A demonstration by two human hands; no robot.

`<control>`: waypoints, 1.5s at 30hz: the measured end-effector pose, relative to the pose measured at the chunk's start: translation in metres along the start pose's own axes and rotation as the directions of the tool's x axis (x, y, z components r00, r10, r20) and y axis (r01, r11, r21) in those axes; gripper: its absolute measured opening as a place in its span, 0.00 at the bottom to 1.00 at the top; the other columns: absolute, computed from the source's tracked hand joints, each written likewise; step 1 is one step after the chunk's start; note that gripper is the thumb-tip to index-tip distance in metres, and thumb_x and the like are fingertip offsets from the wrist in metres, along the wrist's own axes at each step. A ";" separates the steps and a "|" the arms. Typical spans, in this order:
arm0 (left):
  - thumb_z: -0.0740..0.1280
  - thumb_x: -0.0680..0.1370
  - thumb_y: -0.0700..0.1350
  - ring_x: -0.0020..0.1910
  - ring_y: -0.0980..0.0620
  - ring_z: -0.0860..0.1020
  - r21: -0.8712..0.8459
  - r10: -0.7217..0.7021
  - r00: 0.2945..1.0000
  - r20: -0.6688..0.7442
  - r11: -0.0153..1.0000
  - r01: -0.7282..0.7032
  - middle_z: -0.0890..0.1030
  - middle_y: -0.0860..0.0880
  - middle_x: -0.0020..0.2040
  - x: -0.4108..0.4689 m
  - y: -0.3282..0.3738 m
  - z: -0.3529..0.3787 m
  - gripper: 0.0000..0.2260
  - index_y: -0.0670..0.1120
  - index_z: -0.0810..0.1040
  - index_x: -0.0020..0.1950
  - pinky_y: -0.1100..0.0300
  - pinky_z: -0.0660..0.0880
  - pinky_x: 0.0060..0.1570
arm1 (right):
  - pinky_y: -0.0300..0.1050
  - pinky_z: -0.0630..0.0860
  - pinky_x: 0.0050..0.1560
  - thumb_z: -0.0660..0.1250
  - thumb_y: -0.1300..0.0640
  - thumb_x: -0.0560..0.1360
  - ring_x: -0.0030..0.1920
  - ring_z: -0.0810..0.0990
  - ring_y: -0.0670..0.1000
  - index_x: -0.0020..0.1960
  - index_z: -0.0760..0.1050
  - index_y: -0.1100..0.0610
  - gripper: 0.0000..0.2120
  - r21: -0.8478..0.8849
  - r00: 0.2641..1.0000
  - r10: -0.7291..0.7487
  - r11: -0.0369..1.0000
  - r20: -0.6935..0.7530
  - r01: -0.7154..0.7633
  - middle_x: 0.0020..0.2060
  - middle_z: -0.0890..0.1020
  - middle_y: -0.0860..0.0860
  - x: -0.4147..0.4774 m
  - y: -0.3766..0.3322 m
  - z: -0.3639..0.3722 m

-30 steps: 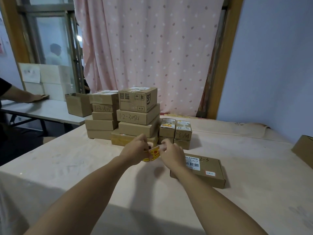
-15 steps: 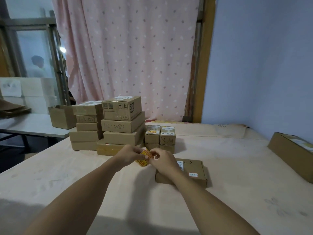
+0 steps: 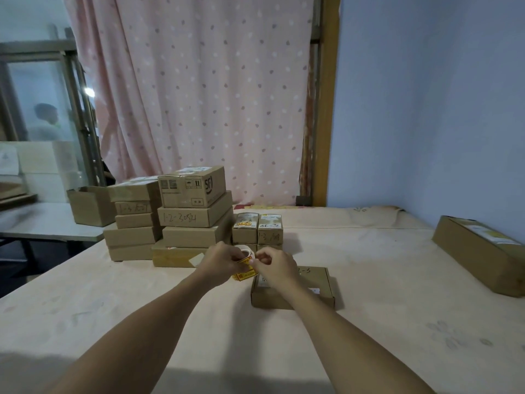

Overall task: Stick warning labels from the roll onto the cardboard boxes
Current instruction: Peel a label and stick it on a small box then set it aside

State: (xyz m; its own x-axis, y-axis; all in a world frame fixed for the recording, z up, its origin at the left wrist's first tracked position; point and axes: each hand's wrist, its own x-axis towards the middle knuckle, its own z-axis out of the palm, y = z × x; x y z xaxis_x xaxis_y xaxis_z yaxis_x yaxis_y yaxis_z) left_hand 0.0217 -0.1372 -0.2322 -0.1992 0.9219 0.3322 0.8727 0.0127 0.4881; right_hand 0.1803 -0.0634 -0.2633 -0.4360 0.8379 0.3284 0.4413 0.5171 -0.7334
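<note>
A pink dotted curtain (image 3: 199,95) hangs behind a broad table (image 3: 113,308) covered in a pale cloth. Towards the table's far left, brown cardboard boxes stand in two stacks (image 3: 193,220), some with numbers written on their sides. A long cardboard box (image 3: 477,251) lies by the right edge, well apart from them. Nearer the person, a flat cardboard box (image 3: 321,297) lies partly under the right forearm. A pair of small boxes (image 3: 257,231) stands just beside the stacks, one bearing a yellow sticker. The left hand (image 3: 221,260) has its fingers curled round the label roll (image 3: 245,253), holding it above the table just left of the flat box. The right hand (image 3: 277,267), touching the roll, pinches the loose yellow warning label (image 3: 245,274) between thumb and forefinger.
</note>
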 end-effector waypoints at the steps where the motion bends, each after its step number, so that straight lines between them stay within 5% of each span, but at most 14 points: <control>1: 0.76 0.75 0.46 0.44 0.54 0.81 0.006 0.009 1.000 0.002 1.000 -0.009 0.85 0.49 0.48 -0.001 0.001 0.000 0.11 0.45 0.87 0.55 0.56 0.79 0.42 | 0.45 0.81 0.51 0.71 0.44 0.78 0.51 0.81 0.45 0.56 0.82 0.48 0.10 0.010 1.000 0.000 1.000 0.003 0.000 0.48 0.84 0.43 0.000 0.001 0.000; 9: 0.75 0.76 0.43 0.48 0.53 0.81 0.097 0.059 0.998 0.017 0.993 -0.061 0.85 0.46 0.53 -0.009 -0.004 -0.002 0.12 0.44 0.85 0.59 0.55 0.81 0.48 | 0.37 0.75 0.40 0.71 0.44 0.78 0.47 0.81 0.42 0.56 0.84 0.48 0.11 0.043 0.999 0.021 0.999 0.027 -0.022 0.48 0.85 0.44 -0.004 0.004 0.004; 16: 0.73 0.77 0.45 0.46 0.54 0.80 0.208 0.009 0.999 0.053 0.978 -0.019 0.84 0.49 0.55 -0.014 -0.031 -0.010 0.12 0.45 0.85 0.59 0.57 0.82 0.45 | 0.41 0.72 0.42 0.69 0.49 0.79 0.48 0.79 0.46 0.51 0.84 0.48 0.06 0.017 0.992 0.100 0.995 -0.075 -0.099 0.51 0.82 0.44 -0.002 0.011 0.004; 22: 0.71 0.78 0.47 0.49 0.52 0.81 0.324 -0.087 0.995 0.051 0.944 0.066 0.83 0.48 0.56 -0.021 -0.061 -0.010 0.15 0.47 0.83 0.64 0.60 0.82 0.45 | 0.41 0.75 0.40 0.70 0.53 0.77 0.44 0.82 0.45 0.45 0.83 0.46 0.05 0.090 0.976 0.194 0.979 -0.103 -0.185 0.41 0.86 0.43 -0.001 0.018 -0.006; 33: 0.66 0.73 0.49 0.45 0.48 0.78 0.470 -0.159 0.960 0.233 0.882 0.032 0.81 0.48 0.43 -0.021 -0.072 0.011 0.09 0.48 0.84 0.46 0.56 0.77 0.40 | 0.42 0.76 0.41 0.67 0.54 0.78 0.47 0.81 0.45 0.48 0.85 0.49 0.07 0.227 0.968 0.240 0.949 -0.069 -0.219 0.43 0.85 0.44 -0.007 0.030 -0.027; 38: 0.74 0.71 0.52 0.46 0.52 0.78 0.399 -0.138 0.959 0.248 0.916 0.029 0.80 0.50 0.49 -0.018 -0.070 0.005 0.14 0.50 0.81 0.55 0.57 0.81 0.45 | 0.44 0.79 0.44 0.70 0.56 0.78 0.49 0.83 0.48 0.49 0.81 0.50 0.02 0.274 0.954 0.279 0.931 -0.110 -0.240 0.45 0.85 0.47 -0.007 0.032 -0.034; 42: 0.78 0.69 0.50 0.49 0.52 0.77 0.297 -0.167 0.951 0.258 0.951 0.086 0.77 0.52 0.53 -0.016 -0.066 0.002 0.21 0.53 0.75 0.59 0.62 0.78 0.41 | 0.37 0.72 0.35 0.71 0.58 0.77 0.47 0.82 0.44 0.53 0.75 0.50 0.08 0.217 0.954 0.271 0.946 -0.130 -0.240 0.48 0.84 0.46 -0.012 0.034 -0.037; 45: 0.77 0.71 0.50 0.47 0.53 0.78 0.184 -0.154 0.965 0.211 0.976 0.115 0.79 0.52 0.51 -0.011 -0.055 0.007 0.18 0.52 0.76 0.57 0.62 0.79 0.40 | 0.40 0.75 0.38 0.72 0.57 0.77 0.50 0.84 0.47 0.49 0.74 0.48 0.08 0.198 0.951 0.273 0.950 -0.146 -0.243 0.48 0.84 0.46 -0.013 0.041 -0.043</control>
State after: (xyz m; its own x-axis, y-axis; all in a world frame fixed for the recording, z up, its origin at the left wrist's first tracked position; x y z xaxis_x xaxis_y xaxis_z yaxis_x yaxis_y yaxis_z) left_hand -0.0203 -0.1456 -0.2687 -0.2324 0.9697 0.0753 0.9108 0.1898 0.3666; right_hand 0.2377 -0.0455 -0.2726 -0.1792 0.9635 0.1988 0.3693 0.2532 -0.8941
